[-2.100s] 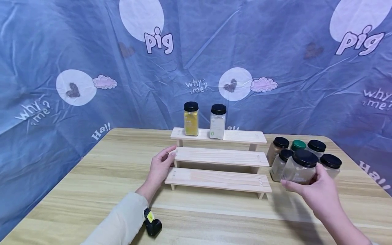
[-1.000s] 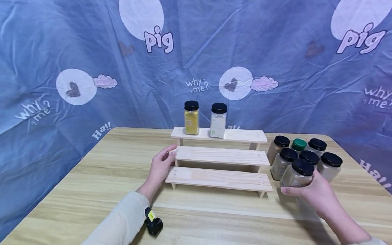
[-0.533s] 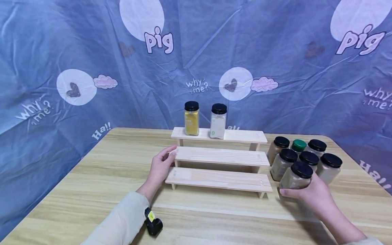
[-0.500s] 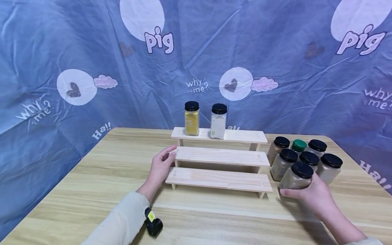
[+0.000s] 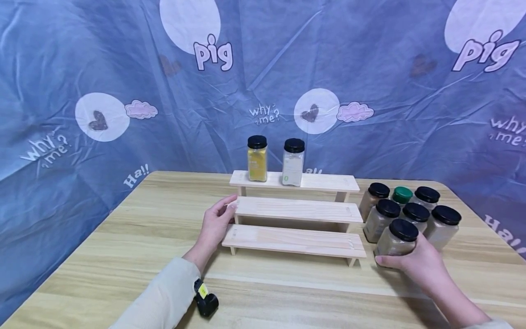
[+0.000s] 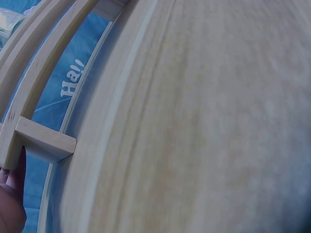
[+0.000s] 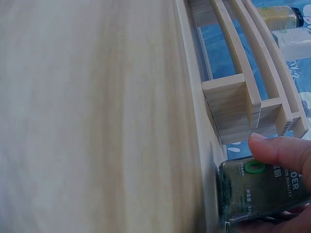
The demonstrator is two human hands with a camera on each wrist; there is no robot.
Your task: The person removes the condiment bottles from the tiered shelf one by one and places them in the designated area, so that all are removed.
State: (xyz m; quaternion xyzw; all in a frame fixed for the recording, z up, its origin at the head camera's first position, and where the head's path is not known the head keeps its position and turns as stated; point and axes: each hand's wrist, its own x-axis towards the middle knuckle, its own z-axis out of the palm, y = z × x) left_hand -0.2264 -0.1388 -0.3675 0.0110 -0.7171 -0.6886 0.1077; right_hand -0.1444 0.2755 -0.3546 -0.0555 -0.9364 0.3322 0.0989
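Note:
On the table's right side my right hand (image 5: pixel 425 265) grips a square clear spice jar (image 5: pixel 396 244) with a black lid, thumb on its near face. The right wrist view shows this jar (image 7: pixel 257 189) dark inside, with a green and white label, its base right at the tabletop. My left hand (image 5: pixel 215 224) pinches the left end of the middle step of a three-step wooden rack (image 5: pixel 293 240). A jar of yellow spice (image 5: pixel 257 164) and a jar with white contents (image 5: pixel 293 167) stand upright on the rack's top step.
Close behind the held jar stand several more spice jars, among them a black-lidded jar (image 5: pixel 441 228) and one with a green lid (image 5: pixel 402 195). The wooden table (image 5: pixel 287 297) reaches back to a blue printed cloth (image 5: pixel 263 68).
My right hand has lowered the spice jar from in front of the group down to the tabletop, uncovering a jar behind it. My left hand stays on the rack.

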